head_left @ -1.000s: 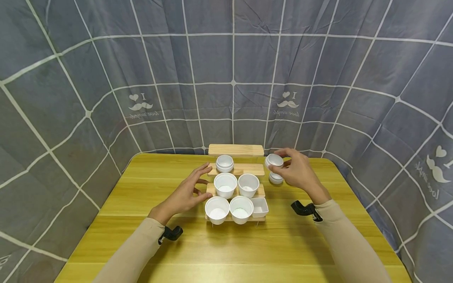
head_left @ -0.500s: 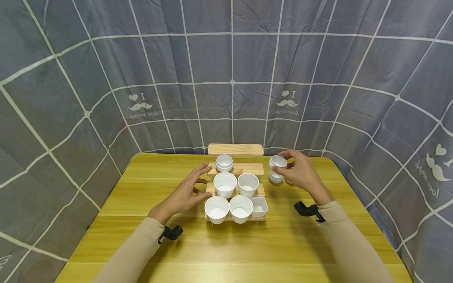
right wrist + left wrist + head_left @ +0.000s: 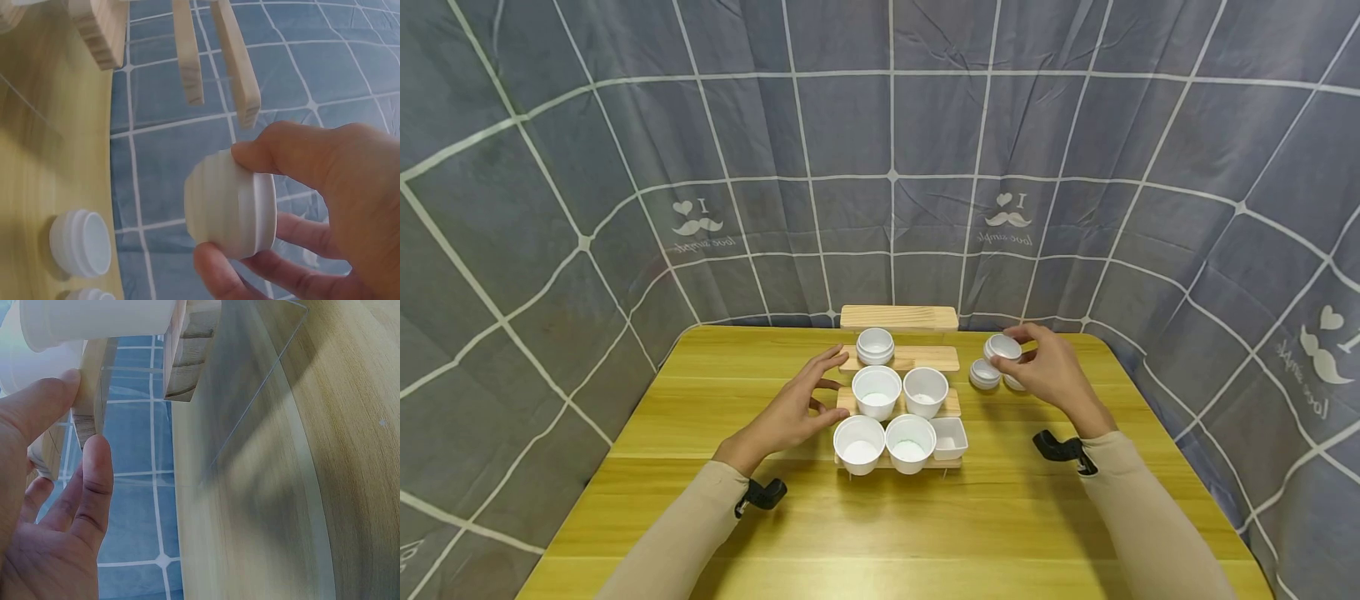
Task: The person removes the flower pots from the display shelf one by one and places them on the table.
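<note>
My right hand holds a small white ridged cup between thumb and fingers, right of the tiered wooden stand. In the right wrist view, this ridged cup is tipped sideways and held above the table. Two similar white cups stand on the table below it: one ridged cup in plain sight, the other partly hidden by the hand. My left hand is at the stand's left side. Up close, its thumb and fingertip pinch the end of a wooden shelf.
On the stand's lower shelves sit several larger white cups and a square white dish. A ridged cup stands higher up at the left. The top shelf is bare wood. A grey checked curtain borders the table.
My right hand has moved right and slightly toward me with the ridged cup, showing more of the cups on the table. The left hand has stayed at the stand.
</note>
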Demonstrator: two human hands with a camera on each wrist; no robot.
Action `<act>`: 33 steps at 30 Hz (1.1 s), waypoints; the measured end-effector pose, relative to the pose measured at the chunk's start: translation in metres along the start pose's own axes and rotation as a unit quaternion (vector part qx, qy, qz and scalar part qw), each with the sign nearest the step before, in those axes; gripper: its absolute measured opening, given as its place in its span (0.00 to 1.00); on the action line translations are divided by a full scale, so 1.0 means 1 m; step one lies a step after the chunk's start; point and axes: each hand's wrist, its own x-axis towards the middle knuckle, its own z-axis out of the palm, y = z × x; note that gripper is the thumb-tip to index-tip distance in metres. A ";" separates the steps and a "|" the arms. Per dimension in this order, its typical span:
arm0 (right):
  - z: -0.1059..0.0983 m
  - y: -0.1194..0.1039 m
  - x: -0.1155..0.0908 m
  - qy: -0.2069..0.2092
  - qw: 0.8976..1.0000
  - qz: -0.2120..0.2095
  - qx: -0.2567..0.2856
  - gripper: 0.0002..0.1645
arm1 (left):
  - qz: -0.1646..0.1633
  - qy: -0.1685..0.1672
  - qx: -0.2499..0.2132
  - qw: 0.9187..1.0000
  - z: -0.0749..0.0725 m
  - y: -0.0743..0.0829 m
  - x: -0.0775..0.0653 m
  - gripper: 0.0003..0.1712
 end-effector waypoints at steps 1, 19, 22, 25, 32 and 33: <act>0.000 0.002 0.000 0.000 1.000 0.002 0.001 0.35 | 0.001 0.000 0.000 1.000 0.000 0.000 0.000 0.55; -0.005 0.018 -0.003 0.008 1.000 0.022 0.000 0.36 | 0.002 0.004 0.006 1.000 0.001 -0.002 -0.001 0.54; -0.005 0.021 -0.003 0.013 1.000 0.020 -0.002 0.36 | -0.005 0.002 0.005 1.000 0.000 -0.001 -0.001 0.54; -0.005 0.023 -0.003 0.017 1.000 0.018 -0.004 0.36 | -0.008 0.000 0.005 1.000 0.000 0.000 -0.001 0.54; -0.005 0.033 -0.003 0.021 1.000 0.022 -0.007 0.36 | -0.005 0.000 0.007 1.000 0.000 -0.001 0.000 0.54; -0.005 0.034 -0.003 0.021 0.999 0.023 -0.008 0.36 | -0.001 0.001 0.008 1.000 0.000 -0.001 0.000 0.54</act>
